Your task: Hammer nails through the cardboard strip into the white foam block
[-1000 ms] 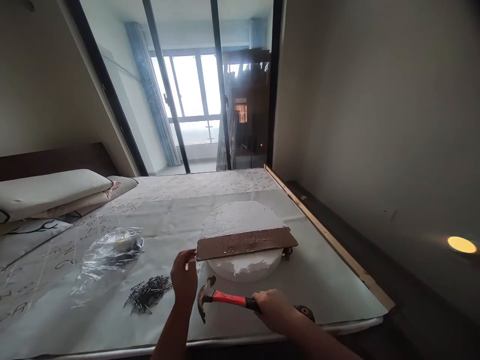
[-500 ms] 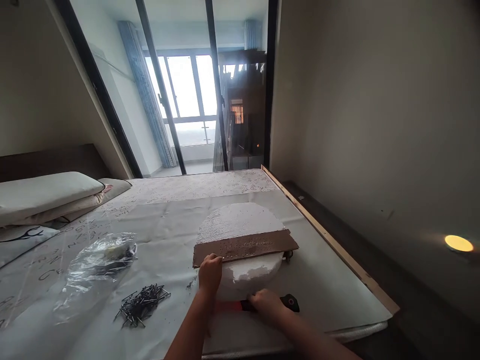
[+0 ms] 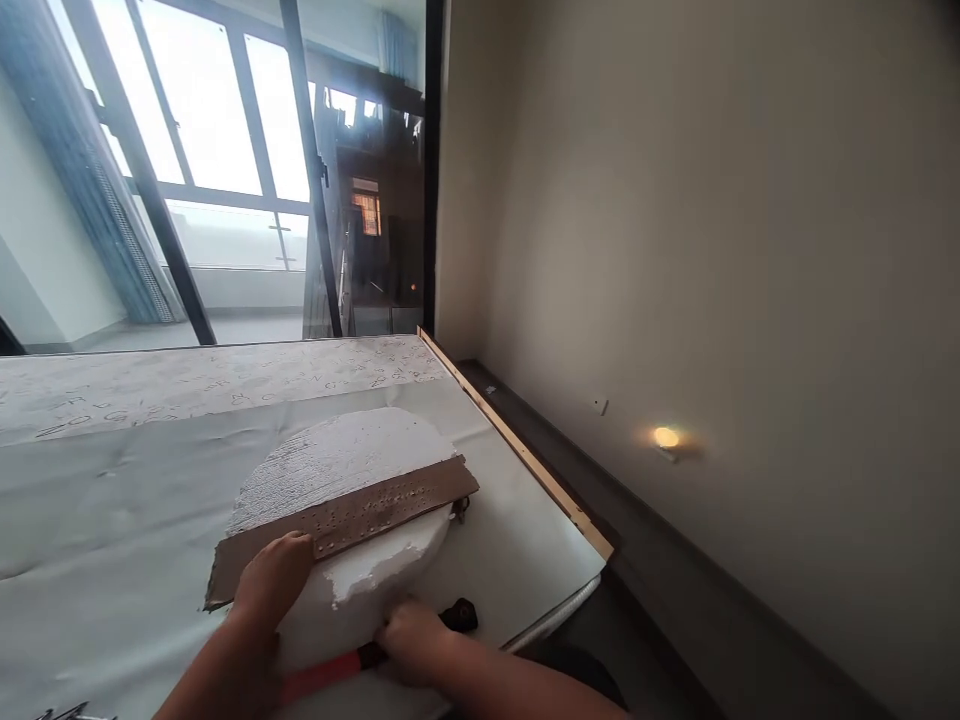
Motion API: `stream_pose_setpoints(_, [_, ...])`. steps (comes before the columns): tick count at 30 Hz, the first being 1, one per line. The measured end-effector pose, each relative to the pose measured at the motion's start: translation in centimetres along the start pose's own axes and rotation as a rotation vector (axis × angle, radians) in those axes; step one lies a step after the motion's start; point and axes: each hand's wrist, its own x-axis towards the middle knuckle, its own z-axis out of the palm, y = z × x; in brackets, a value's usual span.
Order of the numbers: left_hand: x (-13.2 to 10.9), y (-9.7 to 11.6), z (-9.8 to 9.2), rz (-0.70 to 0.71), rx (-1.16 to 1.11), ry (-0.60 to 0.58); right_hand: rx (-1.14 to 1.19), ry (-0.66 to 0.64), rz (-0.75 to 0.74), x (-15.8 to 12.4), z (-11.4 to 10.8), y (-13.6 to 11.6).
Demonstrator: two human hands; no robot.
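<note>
A brown cardboard strip (image 3: 375, 505) dotted with nail heads lies across a white foam disc (image 3: 352, 450). My left hand (image 3: 274, 580) is closed on the strip's near edge, toward its left end. Below the disc, my right hand (image 3: 412, 635) is wrapped round a tool with a red handle (image 3: 322, 675) and a black head (image 3: 460, 615), near its black part. Something small and dark (image 3: 460, 510) sticks out under the strip's right end; its form is unclear.
The pale sheet (image 3: 97, 540) covers the bed, edged by a wooden rail (image 3: 525, 455) on the right. A few nails (image 3: 71, 712) show at the bottom left corner. Beyond the bed stand glass sliding doors; a lit lamp (image 3: 666, 437) is on the right wall.
The view has swung right, so the pillows and plastic bag are out of frame and the nail pile is mostly cut off. Both hands keep their holds.
</note>
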Motion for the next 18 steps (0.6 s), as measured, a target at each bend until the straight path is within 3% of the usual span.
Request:
stream_pose_setpoints(7, [0.8,-0.3,0.3,0.146,0.102,-0.032,0.063,0.139,-0.004,-0.3,-0.3,-0.4])
stream_pose_setpoints(11, [0.0,0.2,0.5,0.259,0.284,-0.068,0.155,0.143,0.031,-0.8,-0.8,-1.1])
stream_pose_setpoints(18, [-1.5,1.9,0.5,0.213,0.461,-0.099,0.225,0.168,0.029,-1.5,-1.0,-1.8])
